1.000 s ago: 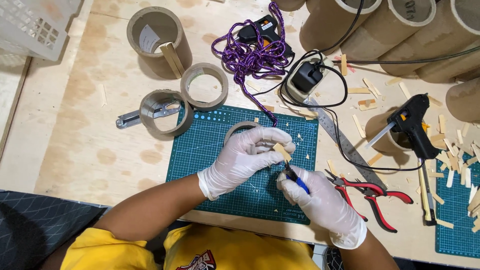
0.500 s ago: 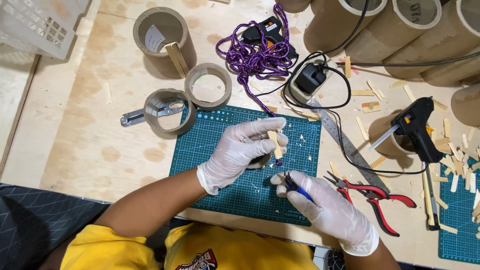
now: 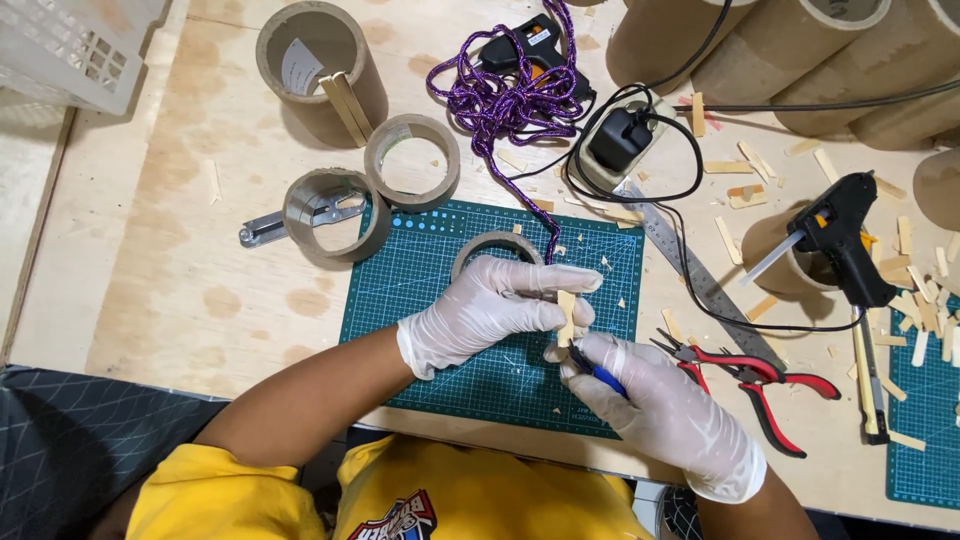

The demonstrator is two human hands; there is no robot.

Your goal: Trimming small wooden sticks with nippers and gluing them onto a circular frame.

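Observation:
Both of my hands wear white gloves over a green cutting mat (image 3: 420,290). My left hand (image 3: 490,305) pinches a small, pale wooden stick piece (image 3: 567,318) upright between thumb and fingers. My right hand (image 3: 650,400) grips a small blue-handled cutting tool (image 3: 597,372), its tip at the bottom of the stick piece. A cardboard ring (image 3: 480,250) lies on the mat just behind my left hand.
Cardboard tubes (image 3: 310,60) and rings (image 3: 412,160), a purple cord (image 3: 500,95), two black glue guns (image 3: 840,235), a metal ruler (image 3: 690,270), red-handled pliers (image 3: 760,385) and several wood offcuts (image 3: 920,300) lie around. A white basket (image 3: 60,50) sits far left.
My hands have drawn closer together and the stick piece now stands upright. The tool tip has come up to its lower end. The view shifted slightly.

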